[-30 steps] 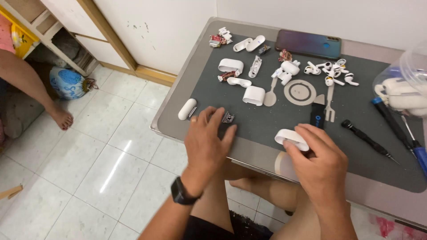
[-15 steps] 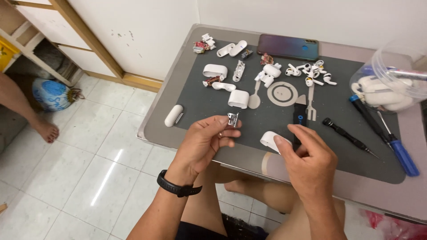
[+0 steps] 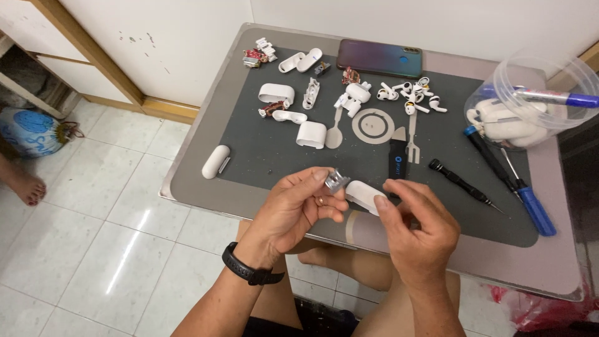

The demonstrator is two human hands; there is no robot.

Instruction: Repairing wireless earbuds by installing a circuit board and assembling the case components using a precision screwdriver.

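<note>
At the near edge of the dark grey work mat [image 3: 274, 153], the person's left hand [image 3: 293, 209] pinches a small silvery metal part [image 3: 336, 181] between thumb and fingertips, closed firmly on it, while the right hand [image 3: 419, 224] has its fingers closed around a white plastic earbud-case shell [image 3: 364, 194], held just beside the metal part, the two nearly touching. Both things are lifted slightly above the mat rather than lying on it. Judging by the layout, the work looks well into a dismantling or refitting stage: several white case halves [image 3: 277, 93], a white lid piece [image 3: 311, 135], loose white earbuds [image 3: 405, 97] and small bits with red wiring [image 3: 253, 57] lie spread over the far half of the mat, so many units are already open, yet the shell in hand looks unfinished and one closed white case [image 3: 215, 161] sits untouched at the mat's left border. A black pry tool [image 3: 397, 160], a black screwdriver [image 3: 460, 184] and a blue-handled screwdriver [image 3: 521, 187] lie to the right. The clear round plastic tub [image 3: 499, 81] at the far right holds more white cases piled together, with a blue-capped marker pen [image 3: 555, 97] resting across its rim. A dark smartphone [image 3: 379, 58] lies at the far edge.
</note>
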